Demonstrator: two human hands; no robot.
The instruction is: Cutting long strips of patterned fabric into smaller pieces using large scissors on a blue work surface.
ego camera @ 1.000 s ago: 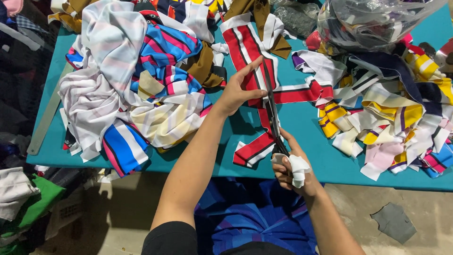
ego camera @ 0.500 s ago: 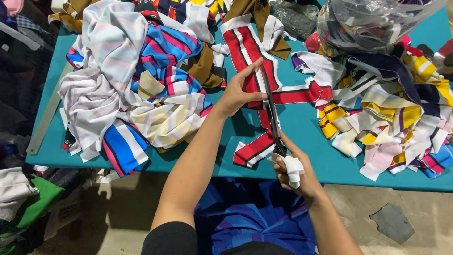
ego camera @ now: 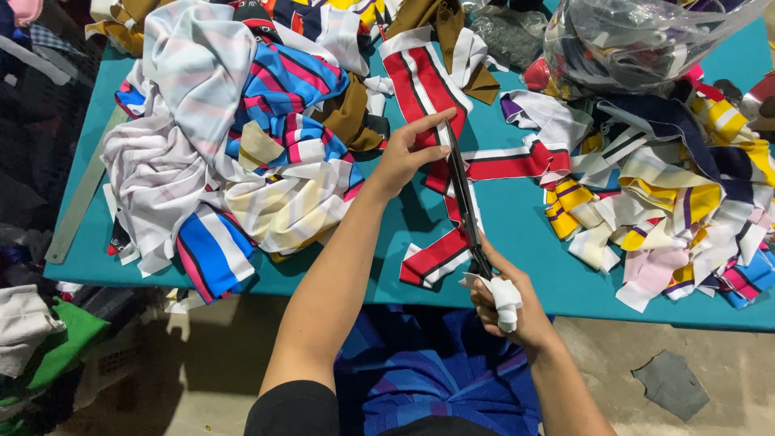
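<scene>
A long red-and-white striped fabric strip (ego camera: 424,81) lies down the middle of the teal table (ego camera: 517,226). My left hand (ego camera: 408,157) presses flat on it near its middle. My right hand (ego camera: 508,303), one finger wrapped in white tape, grips the handles of long black scissors (ego camera: 464,198) at the table's near edge. The blades run along the strip, their tip close to my left fingertips. A red-and-white cross piece (ego camera: 508,164) branches off to the right.
A heap of striped cloth (ego camera: 234,153) covers the table's left half. Yellow, purple and pink offcuts (ego camera: 678,210) pile up on the right under a clear plastic bag of fabric (ego camera: 638,40). A metal ruler (ego camera: 81,194) lies along the left edge. More blue striped cloth (ego camera: 428,371) sits below the table.
The scissors' blades have come together along the strip. My left hand has stayed pressed on the fabric; my right hand has shifted slightly.
</scene>
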